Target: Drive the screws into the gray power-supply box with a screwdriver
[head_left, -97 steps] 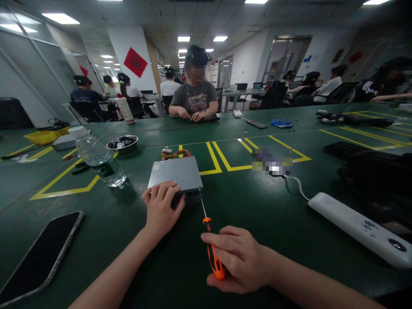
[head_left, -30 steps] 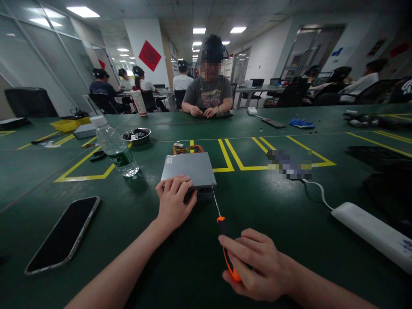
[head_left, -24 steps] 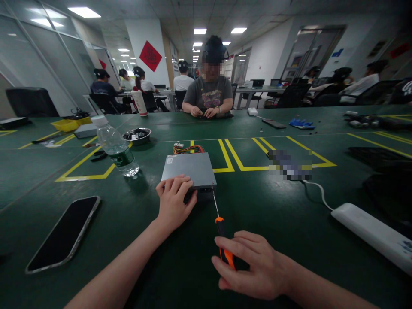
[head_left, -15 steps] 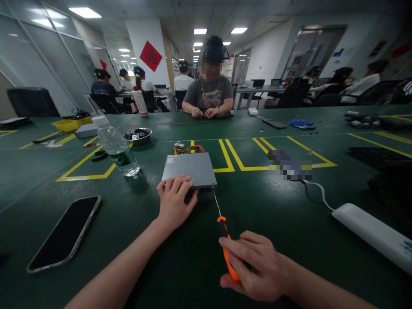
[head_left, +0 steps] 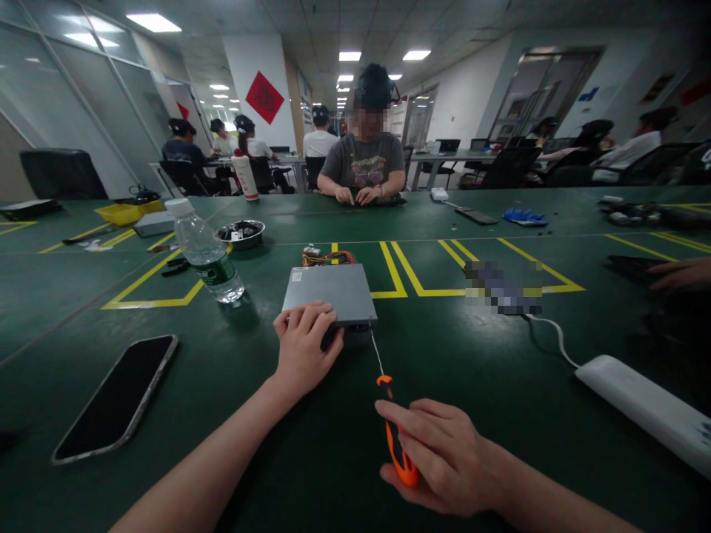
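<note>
A grey metal computer power supply (head_left: 333,289) lies flat on the green table, its bundle of coloured cables (head_left: 333,257) at the far side. My left hand (head_left: 305,337) is closed over its near left corner, fingers on top and thumb against the near face. In my right hand (head_left: 441,451) is an orange and black screwdriver (head_left: 395,437), gripped by the handle. The screwdriver's thin shaft points away from me, and its tip meets the near right corner of the power supply. Whether a screw sits under the tip is too small to tell.
To the left are a phone (head_left: 116,400), a water bottle (head_left: 208,255) and a metal bowl (head_left: 241,234) of small parts. A white power strip (head_left: 644,407) lies at right. Across the table sits a person (head_left: 364,163); another person's hand (head_left: 686,274) shows at the right edge.
The fingers of my right hand have shifted on the screwdriver handle, which has turned, while the tip stays at the same corner. Another person's hand has appeared at the right edge.
</note>
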A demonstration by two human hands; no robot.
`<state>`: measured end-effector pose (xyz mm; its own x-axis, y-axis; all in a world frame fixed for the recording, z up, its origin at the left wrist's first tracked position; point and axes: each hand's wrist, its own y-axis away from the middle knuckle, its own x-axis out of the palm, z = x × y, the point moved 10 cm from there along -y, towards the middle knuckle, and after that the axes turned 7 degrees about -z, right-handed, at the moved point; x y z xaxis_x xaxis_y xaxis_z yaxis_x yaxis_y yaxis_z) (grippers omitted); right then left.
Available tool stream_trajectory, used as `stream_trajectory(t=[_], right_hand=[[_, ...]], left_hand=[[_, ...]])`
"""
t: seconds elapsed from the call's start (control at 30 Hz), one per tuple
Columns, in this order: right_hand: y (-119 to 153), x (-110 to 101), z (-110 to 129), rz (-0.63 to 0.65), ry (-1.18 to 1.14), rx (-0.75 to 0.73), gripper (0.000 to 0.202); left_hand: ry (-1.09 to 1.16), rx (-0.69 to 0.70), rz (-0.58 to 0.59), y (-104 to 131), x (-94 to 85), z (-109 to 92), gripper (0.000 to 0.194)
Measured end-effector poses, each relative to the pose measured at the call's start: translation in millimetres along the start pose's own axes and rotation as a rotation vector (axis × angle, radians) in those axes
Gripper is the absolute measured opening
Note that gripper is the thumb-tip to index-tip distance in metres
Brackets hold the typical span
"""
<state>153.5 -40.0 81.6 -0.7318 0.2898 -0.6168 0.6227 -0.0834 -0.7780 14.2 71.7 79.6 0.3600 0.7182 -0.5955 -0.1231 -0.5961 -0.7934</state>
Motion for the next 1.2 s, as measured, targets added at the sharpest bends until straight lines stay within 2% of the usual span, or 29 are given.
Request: stream_trajectory(t=[0.17,0.3,0.43,0.6,0.73,0.8,1.0,1.2], right_hand=[[-1.9,12.4,0.1,0.122,0.008,0.005,0.023],[-4.6,7.4,1.6,0.059,0.057,-0.032,0.01],[-5.3,2.4,-2.2,0.011,0.02,0.005,0.016],[-5.1,11.9,1.1,0.134,-0.04,-0.009,0.025],[-2.4,1.6,1.2,0.014,0.015,-0.017,0.012],[-1.0,-2.2,-2.4,-0.029,-0.003,0.018,0.013],[-7.0,5.3,-1.2,0.096,-0.061,0.002,0.026],[-5.7,-2.7,-2.2,-0.003,-0.014,0.027,0.013]], left_hand=[[0.003,-0.003,-0.005,0.2,0.0,0.0,0.016],[0.001,-0.002,0.005,0.4,0.7,0.0,0.016],[0.001,0.0,-0.011,-0.1,-1.1,-0.5,0.016],[0.007,0.002,-0.013,-0.4,-1.5,-1.0,0.015],[0.008,0.001,-0.005,0.3,-0.1,-0.3,0.016],[0.007,-0.002,-0.003,0.6,0.4,0.0,0.016],[0.008,-0.009,0.002,0.1,-0.5,-0.3,0.016],[0.017,-0.006,-0.001,-0.2,-0.7,0.1,0.018]])
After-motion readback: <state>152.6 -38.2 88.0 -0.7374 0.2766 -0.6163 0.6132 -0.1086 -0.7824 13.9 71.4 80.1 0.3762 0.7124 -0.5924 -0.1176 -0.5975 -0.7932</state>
